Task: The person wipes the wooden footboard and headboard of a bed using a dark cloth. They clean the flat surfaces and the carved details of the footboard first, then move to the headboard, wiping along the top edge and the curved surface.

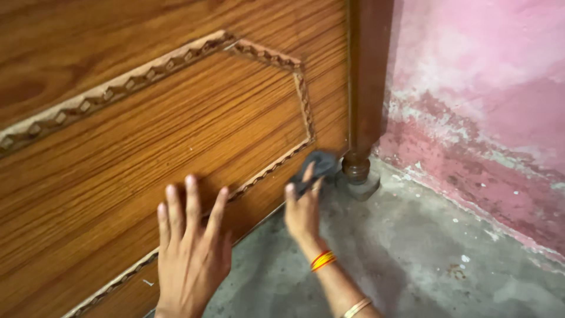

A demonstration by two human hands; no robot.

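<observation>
Gripping a dark cloth (318,165), the right hand (303,209) pressed it low against the wooden panel (176,135), just beside the post (360,118). The left hand (191,247) lay spread and empty on the panel. Soft and light, the cloth likely handled best bunched in the fingers.

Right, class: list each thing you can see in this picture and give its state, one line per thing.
Left hand: open, fingers spread, flat on the panel.
Right hand: closed on the cloth.
Cloth: dark, bunched, pressed at the panel's lower corner.
Panel: upright, trim intact.
Post: upright on the floor.
Wall: pink paint peeling.
Floor: speckled with flakes.
</observation>
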